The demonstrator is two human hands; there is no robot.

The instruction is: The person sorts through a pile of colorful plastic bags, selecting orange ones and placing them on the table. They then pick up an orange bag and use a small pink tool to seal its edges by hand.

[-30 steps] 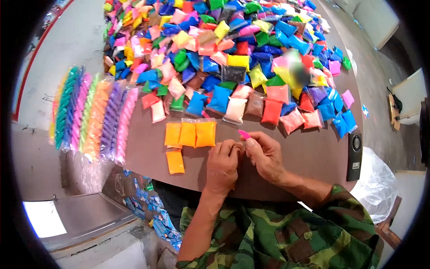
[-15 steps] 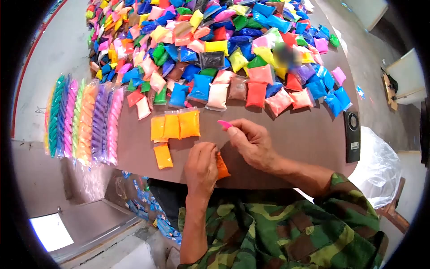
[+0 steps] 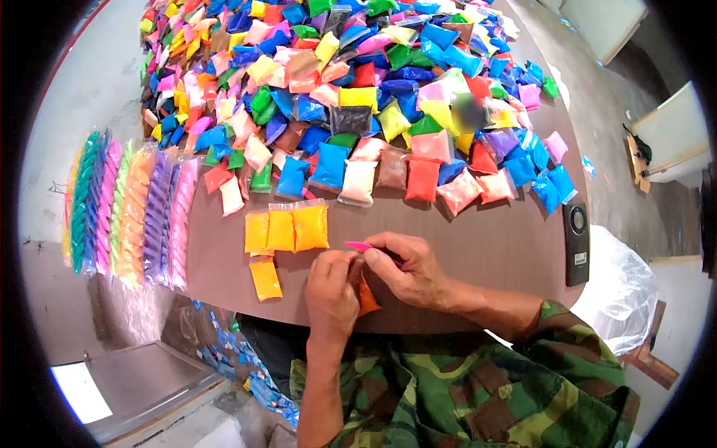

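Note:
My left hand (image 3: 332,295) is closed around the upper part of an orange packet (image 3: 368,298) at the front edge of the table. Between the thumb and fingers of my right hand (image 3: 412,275) is a small flat pink plastic tool (image 3: 358,246) with a pointed tip. Both hands meet just above the orange packet, and their fingers hide its top. Beyond my left hand lie several yellow-orange packets (image 3: 281,229) side by side. One more yellow-orange packet (image 3: 266,279) lies nearer to me, left of my left hand.
A large heap of colourful filled packets (image 3: 358,119) covers the far part of the brown table (image 3: 478,246). On the left are long twisted coloured sticks in clear sleeves (image 3: 134,213). A black device with a round dial (image 3: 576,243) rests at the right edge, beside a clear plastic bag (image 3: 616,291).
My right hand has moved left with the pink tool and now meets my left hand. The left hand still grips the orange packet. The whole view has shifted slightly.

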